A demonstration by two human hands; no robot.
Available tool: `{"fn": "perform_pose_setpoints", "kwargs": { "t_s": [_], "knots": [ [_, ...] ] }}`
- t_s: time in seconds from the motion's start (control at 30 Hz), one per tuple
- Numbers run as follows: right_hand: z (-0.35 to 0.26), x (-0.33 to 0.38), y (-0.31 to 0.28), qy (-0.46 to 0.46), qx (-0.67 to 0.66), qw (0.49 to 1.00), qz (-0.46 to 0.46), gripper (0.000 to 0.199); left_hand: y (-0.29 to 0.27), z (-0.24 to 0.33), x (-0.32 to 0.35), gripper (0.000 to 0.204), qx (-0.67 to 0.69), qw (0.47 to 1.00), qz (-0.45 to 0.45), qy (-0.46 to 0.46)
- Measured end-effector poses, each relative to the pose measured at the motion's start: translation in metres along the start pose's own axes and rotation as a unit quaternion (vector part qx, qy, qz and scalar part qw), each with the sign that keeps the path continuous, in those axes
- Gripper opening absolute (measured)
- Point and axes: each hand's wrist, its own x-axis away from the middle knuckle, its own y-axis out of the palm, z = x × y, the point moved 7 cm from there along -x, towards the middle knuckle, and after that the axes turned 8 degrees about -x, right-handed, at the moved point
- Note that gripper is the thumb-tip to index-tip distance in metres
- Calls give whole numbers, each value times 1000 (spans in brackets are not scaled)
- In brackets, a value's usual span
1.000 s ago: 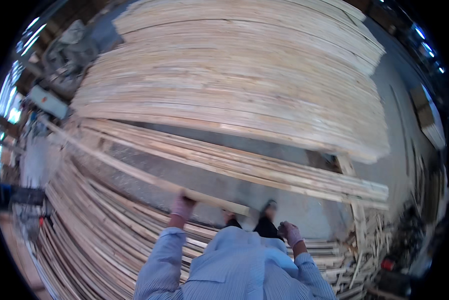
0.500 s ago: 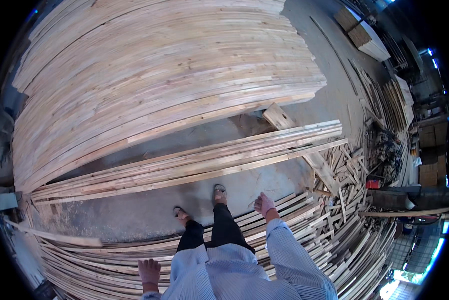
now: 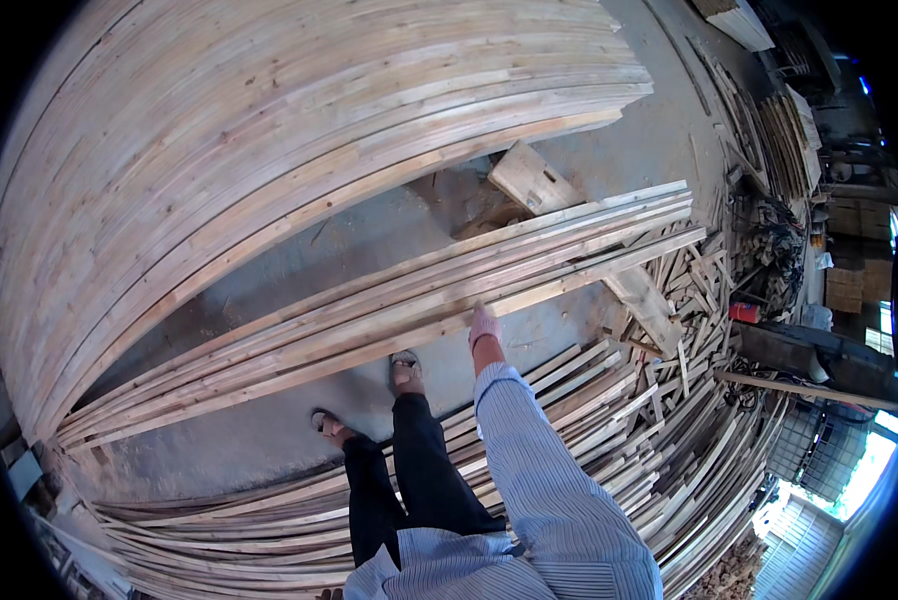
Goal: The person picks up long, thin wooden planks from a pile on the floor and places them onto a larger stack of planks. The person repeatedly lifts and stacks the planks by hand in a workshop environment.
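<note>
Right hand (image 3: 484, 325) reaches out, fingers loose, empty, at the low row of long planks (image 3: 389, 310) on the concrete floor (image 3: 299, 260). Tall plank stack (image 3: 269, 130) beyond, offcut heap (image 3: 669, 400) right; left hand unseen.

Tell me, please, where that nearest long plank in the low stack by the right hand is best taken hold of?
Probably at its near long edge, close to where the right hand reaches. The nearest plank lies flat on the low stack, its front edge exposed toward the feet. Come from the standing side and curl the fingers under that edge; planks behind block the far side. Being very long, it likely needs a second hand further along.
</note>
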Motion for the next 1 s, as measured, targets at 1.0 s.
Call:
{"fn": "perform_pose_setpoints", "kwargs": {
  "t_s": [1.0],
  "knots": [
    [96, 269, -191, -80, -545, 748, -370, 39, 112, 97, -126, 17, 99, 836, -454, 294]
  ]
}}
